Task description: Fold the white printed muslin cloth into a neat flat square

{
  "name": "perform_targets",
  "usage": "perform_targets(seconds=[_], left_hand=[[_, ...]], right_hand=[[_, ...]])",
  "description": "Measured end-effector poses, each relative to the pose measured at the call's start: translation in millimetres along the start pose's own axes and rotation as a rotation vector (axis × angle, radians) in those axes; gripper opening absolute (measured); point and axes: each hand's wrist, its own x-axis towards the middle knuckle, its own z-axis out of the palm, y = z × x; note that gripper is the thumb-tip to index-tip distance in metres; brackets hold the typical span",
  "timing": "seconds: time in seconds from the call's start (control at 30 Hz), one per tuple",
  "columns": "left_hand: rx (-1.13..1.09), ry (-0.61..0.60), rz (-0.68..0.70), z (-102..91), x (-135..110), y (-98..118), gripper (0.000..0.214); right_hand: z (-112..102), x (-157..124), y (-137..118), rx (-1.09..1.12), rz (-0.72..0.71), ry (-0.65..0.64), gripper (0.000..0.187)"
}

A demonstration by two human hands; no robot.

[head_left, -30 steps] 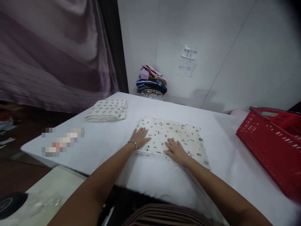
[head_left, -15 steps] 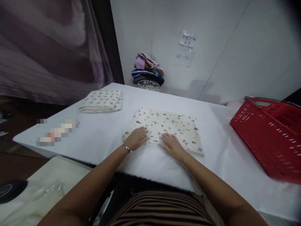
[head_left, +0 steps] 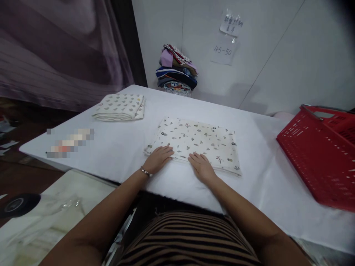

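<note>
A folded white cloth [head_left: 194,140] with small printed plants and figures lies flat on the white-covered table [head_left: 177,183] in front of me. My left hand [head_left: 159,158] rests on its near left edge, palm down, fingers stretched out. A bracelet circles that wrist. My right hand [head_left: 202,165] lies with flat fingers on the near edge, right of the left hand. Neither hand grips anything. Farther left on the table is a second folded cloth [head_left: 119,107] with a grey leaf-like print.
A red plastic basket [head_left: 318,159] stands on the table at the right. Folded fabrics [head_left: 177,70] are stacked against the wall, left of a paper sign [head_left: 222,50]. At the left, a pixelated item [head_left: 70,144] lies near the table's edge; a lower surface [head_left: 91,184] holds pale material.
Both hands have drawn slightly toward me along the cloth's near edge and stay flat. The camera view has tilted down a little. The cloth keeps its place on the table.
</note>
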Motion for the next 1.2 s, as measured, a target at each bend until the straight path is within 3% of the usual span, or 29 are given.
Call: perform_targets(seconds=[0.1,0.3,0.57,0.7,1.0,1.2], left_hand=[[0.032,-0.008,-0.009,-1.2,4,18,0.044],[0.017,-0.067,0.129,13.4,22,57,0.043],[-0.015,-0.061,0.132,23.9,25,50,0.044],[-0.037,-0.017,0.090,24.9,30,56,0.043],[0.000,-0.029,0.104,30.7,33,48,0.042],[0.005,0.038,0.127,28.1,33,51,0.041]], right_hand=[[1,0,-1,-0.007,-0.003,-0.016,0.049],[-9,-10,-1,-0.024,-0.004,-0.004,0.046],[-33,-98,53,-0.084,0.230,0.143,0.042],[-36,-127,74,-0.099,0.293,0.200,0.040],[-37,-134,79,-0.107,0.324,0.225,0.038],[-36,-134,82,-0.076,0.316,0.277,0.037]])
